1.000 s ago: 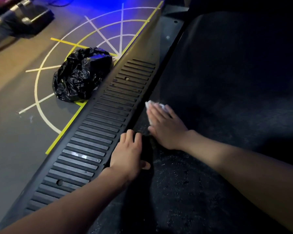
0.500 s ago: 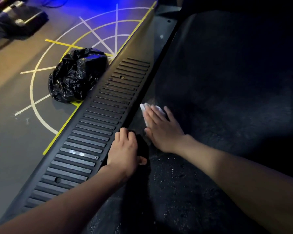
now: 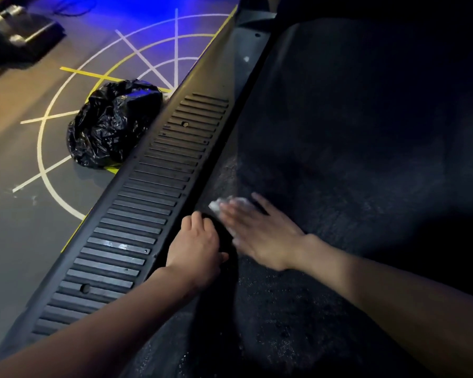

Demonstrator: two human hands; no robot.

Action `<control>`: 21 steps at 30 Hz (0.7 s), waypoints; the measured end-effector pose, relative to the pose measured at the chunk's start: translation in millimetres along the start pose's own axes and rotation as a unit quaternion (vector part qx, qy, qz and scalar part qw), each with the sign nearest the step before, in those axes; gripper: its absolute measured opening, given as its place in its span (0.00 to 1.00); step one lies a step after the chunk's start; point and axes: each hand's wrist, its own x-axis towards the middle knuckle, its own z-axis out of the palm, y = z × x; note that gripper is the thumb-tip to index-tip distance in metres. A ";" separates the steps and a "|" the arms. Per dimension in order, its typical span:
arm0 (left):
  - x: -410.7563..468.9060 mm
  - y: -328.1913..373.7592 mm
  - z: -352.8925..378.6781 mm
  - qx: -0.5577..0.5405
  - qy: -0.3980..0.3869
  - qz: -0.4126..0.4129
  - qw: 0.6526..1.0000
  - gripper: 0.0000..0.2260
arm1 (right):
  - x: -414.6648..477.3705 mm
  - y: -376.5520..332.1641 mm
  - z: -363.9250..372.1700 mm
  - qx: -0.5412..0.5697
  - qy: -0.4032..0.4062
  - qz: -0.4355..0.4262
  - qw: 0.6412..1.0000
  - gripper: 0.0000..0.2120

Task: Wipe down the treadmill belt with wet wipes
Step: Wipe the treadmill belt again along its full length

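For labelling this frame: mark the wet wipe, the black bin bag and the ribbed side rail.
wet wipe [image 3: 215, 205]: head view, on its exposed white corner.
black bin bag [image 3: 112, 124]: head view, on the middle of its crinkled plastic.
ribbed side rail [image 3: 145, 204]: head view, on a rib midway along.

Right hand [image 3: 260, 233] smeared by blur — the wipe [image 3: 216, 204] mostly hidden beneath its fingers [image 3: 261, 204].

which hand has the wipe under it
The right hand, fingers flat on the white wipe on the belt; the left hand sits at the side rail with no wipe.
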 end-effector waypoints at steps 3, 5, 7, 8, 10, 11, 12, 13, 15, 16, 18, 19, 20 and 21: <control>0.2 3.9 -2.6 0.013 -0.016 -0.002 1.000 0.31 | 1.5 9.3 -0.6 0.009 0.023 0.129 0.991 0.31; -0.9 5.7 -2.1 -0.001 -0.038 -0.004 0.999 0.37 | -6.4 -0.7 7.1 0.005 0.008 0.095 0.995 0.30; -3.2 9.1 -0.7 -0.008 -0.075 -0.013 0.997 0.49 | -20.6 -3.6 8.5 -0.014 -0.009 0.014 1.000 0.30; -5.0 11.2 0.6 -0.007 -0.092 -0.021 0.995 0.54 | -24.3 3.6 5.2 -0.017 -0.008 0.003 1.000 0.30; -6.1 15.2 2.2 -0.002 -0.101 -0.028 0.994 0.58 | -24.8 22.0 -2.1 -0.008 -0.006 0.076 0.997 0.30; -5.7 16.9 3.0 -0.002 -0.101 -0.030 0.994 0.58 | -25.3 27.5 -4.6 0.004 -0.006 0.129 0.992 0.30; -5.7 19.1 3.2 -0.005 -0.100 -0.033 0.994 0.57 | -27.9 26.6 -4.4 0.016 -0.003 0.154 0.988 0.30; -5.0 20.3 4.1 -0.011 -0.096 -0.032 0.995 0.56 | -32.0 20.7 -2.0 0.024 0.007 0.143 0.989 0.31; -2.3 22.6 7.2 -0.020 -0.087 -0.001 0.996 0.54 | -47.6 4.7 9.3 0.012 0.014 0.049 0.999 0.33; -1.1 23.2 8.8 -0.019 -0.084 0.019 0.996 0.52 | -55.5 1.2 13.5 -0.012 0.008 0.007 1.000 0.33; 0.0 24.7 9.3 -0.011 -0.077 0.051 0.996 0.50 | -59.7 12.2 14.1 -0.032 0.012 0.006 0.999 0.32; 0.3 26.1 8.5 -0.009 -0.068 0.063 0.996 0.49 | -57.6 20.4 11.5 -0.024 0.012 0.051 0.998 0.31; 0.6 28.0 7.8 -0.007 -0.060 0.072 0.996 0.48 | -56.9 25.9 8.3 -0.010 0.011 0.106 0.994 0.30; 0.1 30.0 6.4 -0.006 -0.057 0.075 0.996 0.47 | -56.9 27.3 7.3 -0.003 0.013 0.146 0.989 0.30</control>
